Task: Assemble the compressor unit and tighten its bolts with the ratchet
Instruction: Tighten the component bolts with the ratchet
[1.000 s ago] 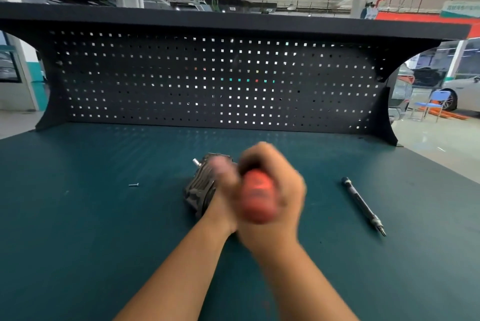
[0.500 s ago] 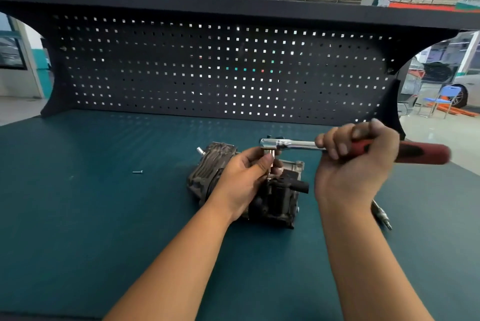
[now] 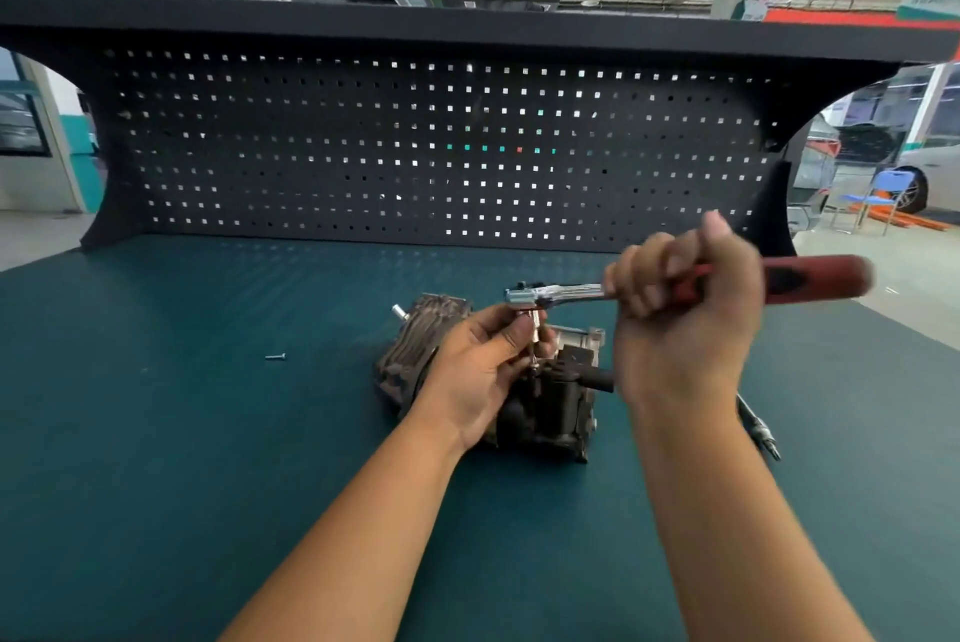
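Compressor unit (image 3: 545, 412) is lying near the middle of the green bench mat (image 3: 208, 433), its dark housings apparently already joined; bolt tightening looks under way, not finished. Nearest, two bare forearms are reaching forward; the left hand (image 3: 478, 371) is resting over the unit, its fingers (image 3: 511, 329) pinching the slim driver shaft (image 3: 535, 337) that is dropping from the ratchet head onto the unit's top; the right hand (image 3: 680, 324) is closing in a fist round the ratchet (image 3: 566, 293), holding it level, red handle pointing right. Beside the right wrist a metal extension bar (image 3: 758, 428) is lying; one loose bolt (image 3: 275, 356) is waiting well left of the unit, probably yet to be fitted; behind, a black pegboard (image 3: 363, 147) is standing.
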{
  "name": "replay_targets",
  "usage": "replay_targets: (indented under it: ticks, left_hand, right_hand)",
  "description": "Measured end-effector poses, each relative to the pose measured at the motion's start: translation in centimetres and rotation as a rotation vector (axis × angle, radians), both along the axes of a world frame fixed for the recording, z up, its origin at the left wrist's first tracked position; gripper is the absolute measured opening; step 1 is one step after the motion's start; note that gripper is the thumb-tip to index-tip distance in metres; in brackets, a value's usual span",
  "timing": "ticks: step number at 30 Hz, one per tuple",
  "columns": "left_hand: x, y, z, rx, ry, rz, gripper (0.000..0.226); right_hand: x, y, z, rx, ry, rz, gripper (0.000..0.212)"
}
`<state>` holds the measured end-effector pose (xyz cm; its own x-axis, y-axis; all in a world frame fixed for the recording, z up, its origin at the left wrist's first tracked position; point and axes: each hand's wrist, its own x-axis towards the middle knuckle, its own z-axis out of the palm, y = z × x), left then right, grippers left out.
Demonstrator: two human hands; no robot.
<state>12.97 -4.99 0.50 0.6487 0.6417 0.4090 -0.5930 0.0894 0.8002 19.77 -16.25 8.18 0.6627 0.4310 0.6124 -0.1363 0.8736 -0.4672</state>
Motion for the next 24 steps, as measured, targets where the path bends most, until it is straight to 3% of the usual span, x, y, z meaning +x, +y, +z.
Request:
replay_targets:
  ticks: [3, 5, 8, 12, 15, 18, 21, 24]
  left_hand:
    - [-0.4, -0.3, 0.4, -0.010, -0.003, -0.039, 0.010]
    - [-0.3, -0.4, 0.4, 0.013, 0.016, -0.033, 0.012]
    - [0.0, -0.5, 0.5, 0.045, 0.052, 0.018, 0.016]
    - [-0.3, -0.9, 0.6, 0.037, 0.063, 0.044, 0.019]
    - [-0.2, -1.0, 1.1, 0.014, 0.094, 0.027, 0.023]
    - [0.1, -1.0, 1.4, 0.027, 0.200, -0.058, 0.045]
    - [0.3, -1.2, 1.4, -0.002, 0.139, -0.107, 0.028]
    - [-0.1, -1.1, 1.0, -0.013, 0.052, -0.149, 0.014]
  right_hand:
    - [4.7, 1.5, -0.7, -0.005, 0.536, 0.423, 0.028]
    - [5.1, 3.2, -1.5, 0.017, 0.689, 0.493, 0.028]
    - [5.2, 3.2, -1.4, 0.062, 0.729, 0.380, 0.029]
    - [1.9, 0.8, -0.7, 0.133, 0.423, 0.059, 0.036]
    - [-3.7, 0.2, -1.1, 0.116, 0.053, -0.426, 0.029]
    - [-7.3, 0.9, -2.5, 0.113, -0.352, -0.765, 0.026]
    - [-8.3, 1.2, -3.1, 0.024, -0.604, -0.816, 0.038]
    - [-6.7, 0.4, -2.4, -0.029, -0.564, -0.671, 0.030]
